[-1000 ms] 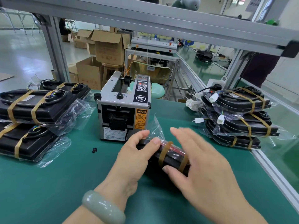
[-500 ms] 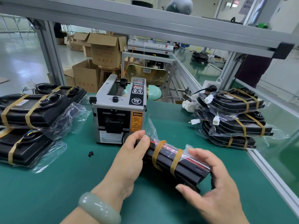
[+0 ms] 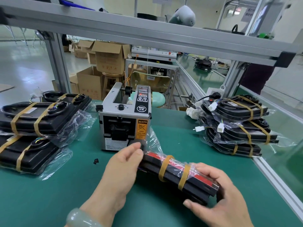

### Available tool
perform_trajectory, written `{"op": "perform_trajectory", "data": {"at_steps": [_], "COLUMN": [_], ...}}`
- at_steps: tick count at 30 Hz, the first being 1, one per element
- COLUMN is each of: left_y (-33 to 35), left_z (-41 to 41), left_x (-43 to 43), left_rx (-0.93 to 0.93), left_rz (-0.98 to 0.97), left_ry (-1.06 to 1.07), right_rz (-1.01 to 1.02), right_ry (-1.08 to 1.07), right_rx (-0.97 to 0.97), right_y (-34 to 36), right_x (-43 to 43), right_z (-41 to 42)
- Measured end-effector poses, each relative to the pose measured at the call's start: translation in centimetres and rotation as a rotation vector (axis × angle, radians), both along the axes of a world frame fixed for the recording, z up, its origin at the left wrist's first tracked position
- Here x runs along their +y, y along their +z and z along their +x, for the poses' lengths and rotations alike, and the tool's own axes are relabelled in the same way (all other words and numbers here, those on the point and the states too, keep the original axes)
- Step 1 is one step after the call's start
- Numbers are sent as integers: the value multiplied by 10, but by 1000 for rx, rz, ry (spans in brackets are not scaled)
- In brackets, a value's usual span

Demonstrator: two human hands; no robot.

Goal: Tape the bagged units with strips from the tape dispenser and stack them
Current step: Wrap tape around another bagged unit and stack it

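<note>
1. Left hand point(image 3: 121, 166) is clamped on the far end of the bagged unit point(image 3: 177, 171), thumb up top and fingers curled against the black edge, right where the loose plastic flares out.
2. Right hand point(image 3: 219, 194) has the near end. The fingers wrap over the top and the thumb tucks in underneath, a firm grip.
3. So both hands are on the one piece, well apart, one at each end.
4. The unit itself is black with a red stripe under clear film. It is turned up on its edge and runs diagonally across the green bench point(image 3: 49, 194), just in front of the tape dispenser point(image 3: 124, 122). Whether its lower edge touches the bench, I cannot tell.
5. Two brown tape strips point(image 3: 164, 167) band its middle, side by side with a gap between them.
6. A pale green bracelet point(image 3: 82, 217) sits on the left wrist.
7. A small black scrap point(image 3: 96, 161) lies on the bench, just left of the left hand.
8. Out to the left is the left stack point(image 3: 41, 118) — taped, bagged units lying flat, one on another, with more behind.
9. Out to the right is the right stack point(image 3: 237, 125) — several taped units piled up, with white connectors point(image 3: 213, 106) poking out towards the dispenser.
10. Beyond the bench, cardboard boxes point(image 3: 108, 58) stand on the floor, and a grey frame rail point(image 3: 147, 35) crosses overhead.
</note>
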State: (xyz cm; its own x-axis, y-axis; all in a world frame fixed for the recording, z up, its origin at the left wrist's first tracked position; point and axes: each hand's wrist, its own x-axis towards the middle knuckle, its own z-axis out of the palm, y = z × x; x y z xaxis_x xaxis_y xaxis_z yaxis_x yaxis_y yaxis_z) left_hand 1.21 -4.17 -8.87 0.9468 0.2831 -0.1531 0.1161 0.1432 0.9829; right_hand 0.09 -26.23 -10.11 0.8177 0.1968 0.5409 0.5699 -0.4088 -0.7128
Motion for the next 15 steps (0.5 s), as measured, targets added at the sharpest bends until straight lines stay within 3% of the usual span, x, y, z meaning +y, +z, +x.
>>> {"op": "perform_trajectory", "data": {"at_steps": [5, 15], "left_y": [18, 35], "left_z": [16, 42], "left_x": [28, 47], "left_rx": [76, 170], "left_rz": [-187, -198], "left_ry": [297, 307], "right_rz": [20, 15], "right_ry": [-57, -81], "right_rx": [-44, -137], "right_y": [6, 1], "right_x": [5, 13], "right_z": [-1, -6]}}
